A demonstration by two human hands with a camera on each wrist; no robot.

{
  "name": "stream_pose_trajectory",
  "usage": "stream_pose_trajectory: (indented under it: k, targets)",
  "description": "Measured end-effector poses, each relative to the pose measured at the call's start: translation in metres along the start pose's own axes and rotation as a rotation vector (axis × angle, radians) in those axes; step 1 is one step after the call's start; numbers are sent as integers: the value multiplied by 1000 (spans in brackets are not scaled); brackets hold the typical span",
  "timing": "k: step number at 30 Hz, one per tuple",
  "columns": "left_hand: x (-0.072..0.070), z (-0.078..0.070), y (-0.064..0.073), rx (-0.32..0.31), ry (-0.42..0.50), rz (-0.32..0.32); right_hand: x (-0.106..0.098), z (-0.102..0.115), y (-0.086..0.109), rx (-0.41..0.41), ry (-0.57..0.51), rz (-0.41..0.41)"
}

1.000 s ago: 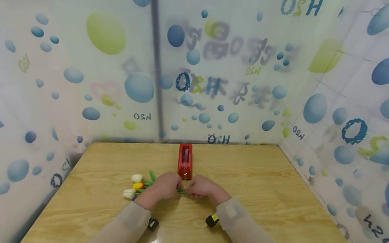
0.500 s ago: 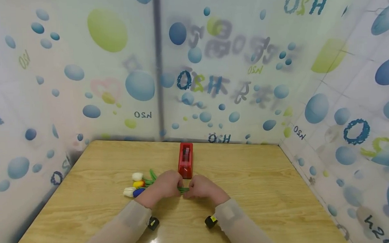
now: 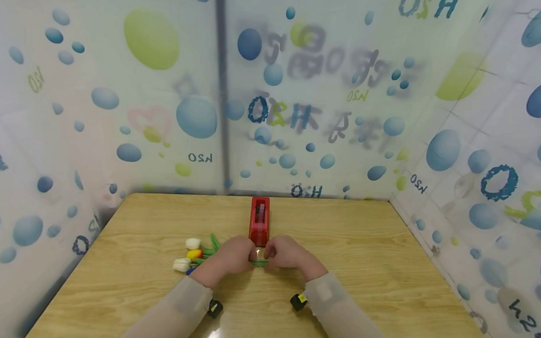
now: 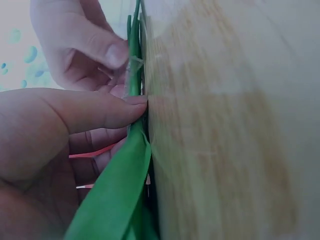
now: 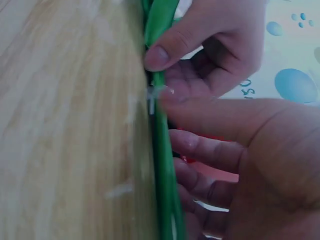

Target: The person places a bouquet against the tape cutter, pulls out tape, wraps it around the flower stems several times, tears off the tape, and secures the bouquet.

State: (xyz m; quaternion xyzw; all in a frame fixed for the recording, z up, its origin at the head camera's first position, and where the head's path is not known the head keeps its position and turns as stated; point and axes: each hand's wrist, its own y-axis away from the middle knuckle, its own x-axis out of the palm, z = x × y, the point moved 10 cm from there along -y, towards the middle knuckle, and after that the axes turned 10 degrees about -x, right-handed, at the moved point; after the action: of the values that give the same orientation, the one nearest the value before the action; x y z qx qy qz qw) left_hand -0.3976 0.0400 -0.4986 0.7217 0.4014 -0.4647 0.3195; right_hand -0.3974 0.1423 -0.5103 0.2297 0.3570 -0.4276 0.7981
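A bunch of tulips (image 3: 194, 254), white, orange-yellow and blue, lies on its side with blooms to the left. My left hand (image 3: 235, 254) pinches its green stems (image 4: 134, 82) between thumb and fingers, just below the broad leaf (image 4: 112, 190). Clear tape (image 4: 134, 66) is wrapped on the stems between my hands. At that tape my right hand (image 3: 286, 251) pinches, its thumb (image 5: 200, 112) in front and its fingers curled behind the stems. Right behind both hands stands a red tape dispenser (image 3: 260, 221) with a roll in it.
The wooden table (image 3: 345, 266) extends to both sides and toward me. A patterned curtain wall (image 3: 267, 89) borders its back, with similar sheets at left and right. Black wrist cameras (image 3: 214, 308) hang under both wrists.
My right hand has shifted slightly up and away from the left, its thumb rising. The blue tulip came into fuller view, then dropped lower behind the left forearm, as the bunch turned.
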Motion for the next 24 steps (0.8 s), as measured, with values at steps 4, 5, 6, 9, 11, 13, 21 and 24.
stream_pose_trajectory:
  k: [4,5,6,9,11,13,21,24]
  targets:
    - [3,0,0,-7,-14,32,4,4,-1,-8,-18,-5]
    - [4,0,0,-9,-14,40,4,4,-1,-10,-18,-8]
    - [5,1,0,-11,-14,44,5,4,-2,-10,-15,-11]
    - [7,0,0,-4,-22,47,7,4,-4,-14,22,-24]
    - [7,-1,0,7,-36,39,7,4,-5,-25,53,-28]
    - [6,-3,0,26,-49,27,7,4,-6,-36,81,-27]
    - [-11,-11,8,79,-34,-3,9,11,-6,-111,74,52]
    - [-17,-12,9,83,-31,-6,13,14,-5,-137,63,115]
